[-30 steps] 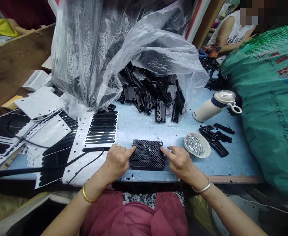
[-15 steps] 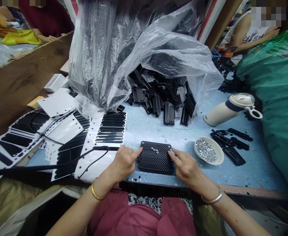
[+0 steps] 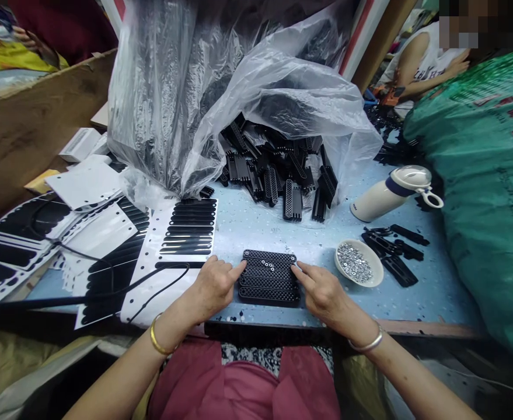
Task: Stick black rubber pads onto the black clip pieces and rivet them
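A set of several black plastic strips (image 3: 269,282) with a lattice pattern lies side by side on the blue table before me. A few small metal nuts (image 3: 267,265) rest loose on top of them. My left hand (image 3: 215,286) reaches its index finger to the strips' left end, its other fingers curled and empty. At the right end, my right hand (image 3: 326,291) touches a strip with its outstretched index finger, the other fingers bent beneath. Whether a nut sits under either fingertip is hidden. A white bowl (image 3: 376,279) full of nuts stands right of my right hand.
A clear plastic bag (image 3: 221,111) spills black parts (image 3: 274,175) at the back. Sticker sheets (image 3: 145,274) and a black cable (image 3: 85,299) lie left. On the right are a white bottle (image 3: 372,201), loose black pieces (image 3: 398,265) and a green sack (image 3: 488,192). Other people sit beyond.
My view has turned slightly right, so everything sits further left in the picture. Both hands keep their places at the strips' ends, and the loose nuts look unmoved.
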The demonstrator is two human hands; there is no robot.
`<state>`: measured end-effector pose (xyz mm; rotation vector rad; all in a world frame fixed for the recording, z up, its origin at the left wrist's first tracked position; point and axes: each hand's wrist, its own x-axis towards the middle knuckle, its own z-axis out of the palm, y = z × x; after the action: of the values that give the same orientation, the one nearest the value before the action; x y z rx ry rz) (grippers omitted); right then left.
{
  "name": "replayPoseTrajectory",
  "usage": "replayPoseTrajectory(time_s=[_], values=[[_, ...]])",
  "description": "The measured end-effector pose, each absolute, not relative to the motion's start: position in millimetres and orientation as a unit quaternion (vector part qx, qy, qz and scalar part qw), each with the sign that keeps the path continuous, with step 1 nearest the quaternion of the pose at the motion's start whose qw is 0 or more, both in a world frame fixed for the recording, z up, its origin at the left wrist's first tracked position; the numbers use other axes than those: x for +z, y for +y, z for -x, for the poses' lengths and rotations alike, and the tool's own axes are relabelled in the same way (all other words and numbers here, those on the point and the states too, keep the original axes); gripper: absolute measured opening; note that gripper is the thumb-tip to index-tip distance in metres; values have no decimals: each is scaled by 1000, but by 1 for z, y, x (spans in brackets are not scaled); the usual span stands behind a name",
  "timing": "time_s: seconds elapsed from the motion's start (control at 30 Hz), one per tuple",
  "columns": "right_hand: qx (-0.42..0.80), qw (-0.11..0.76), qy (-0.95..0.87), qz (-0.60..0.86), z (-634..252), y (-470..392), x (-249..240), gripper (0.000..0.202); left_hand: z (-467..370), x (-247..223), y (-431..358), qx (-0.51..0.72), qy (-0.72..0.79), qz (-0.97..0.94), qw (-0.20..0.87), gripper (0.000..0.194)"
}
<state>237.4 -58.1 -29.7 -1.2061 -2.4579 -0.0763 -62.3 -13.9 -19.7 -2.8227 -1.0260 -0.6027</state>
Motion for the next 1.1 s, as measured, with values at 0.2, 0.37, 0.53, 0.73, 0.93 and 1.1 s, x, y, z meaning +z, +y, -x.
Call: replayPoseTrajectory(time_s=[0.2,0.37,0.53,0.73,0.93,1.1], values=[[-5,165,-888,428,-230,-60,-21,58,61,-23,-14,-224,-319,920,31,52],[62,161,-877,448,-224,-50,-9,48,60,-23,-12,-228,-316,920,43,47],[136,242,-847,453,-226,-46,-9,48,59,-21,-13,-223,-315,921,52,44],[17,278,-866,416,-221,-56,-27,57,58,-20,-15,-175,-336,925,32,46],[91,313,-840,433,-227,-50,-20,40,60,-12,-13,-212,-350,911,-54,37],[-1,285,-847,449,-224,-49,-12,36,54,-3,-13,-239,-344,907,-51,34]])
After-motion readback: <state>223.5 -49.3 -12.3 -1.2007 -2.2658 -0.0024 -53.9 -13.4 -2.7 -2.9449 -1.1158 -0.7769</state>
